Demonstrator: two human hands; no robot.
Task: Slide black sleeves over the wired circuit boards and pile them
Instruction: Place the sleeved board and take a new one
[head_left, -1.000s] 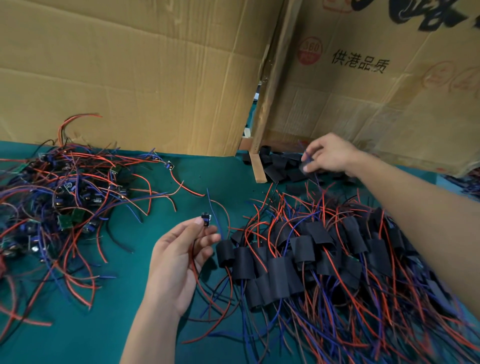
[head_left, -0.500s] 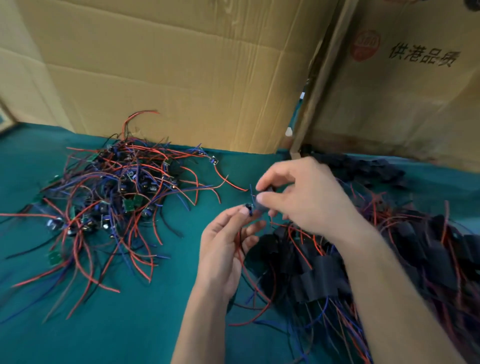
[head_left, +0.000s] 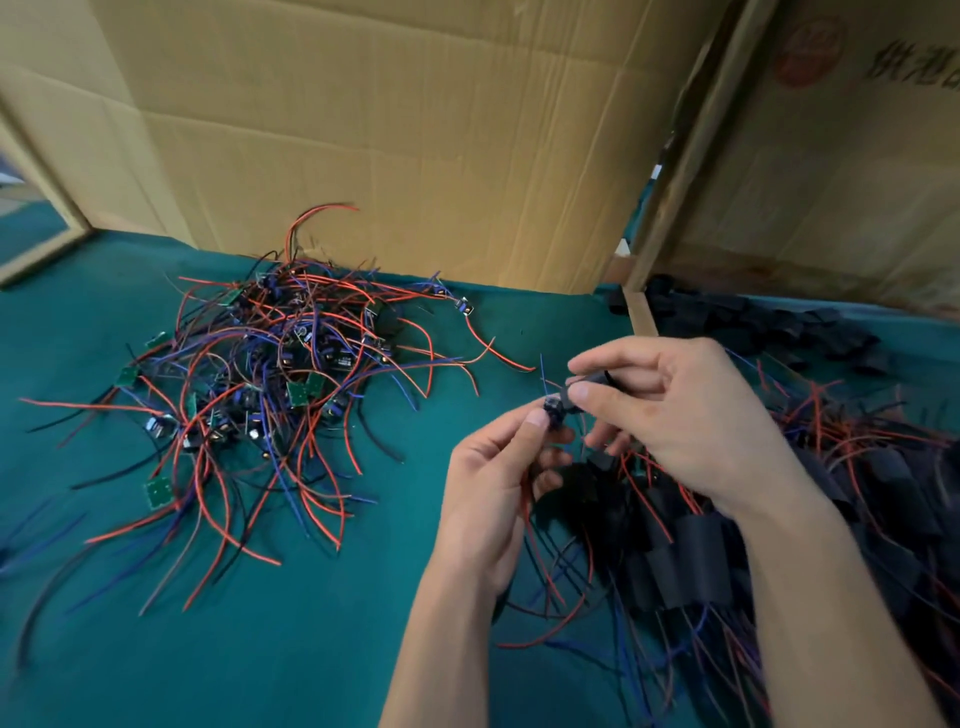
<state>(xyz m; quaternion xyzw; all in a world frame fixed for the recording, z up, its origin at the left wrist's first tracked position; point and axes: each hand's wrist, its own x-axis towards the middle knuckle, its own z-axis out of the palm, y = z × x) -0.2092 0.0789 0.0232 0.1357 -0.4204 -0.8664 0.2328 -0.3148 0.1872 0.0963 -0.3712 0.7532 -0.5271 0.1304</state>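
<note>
Fingers of the left hand pinch a small wired board, its wires hanging below the palm. Right hand pinches a black sleeve between thumb and forefinger, its end touching the board. Left of the fingers lies a pile of bare boards; right of them, sleeved ones.

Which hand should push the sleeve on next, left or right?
Right. The right hand already pinches the black sleeve at the board's end, while the left hand holds the wired circuit board steady, so it is probably best kept as the anchor.
</note>
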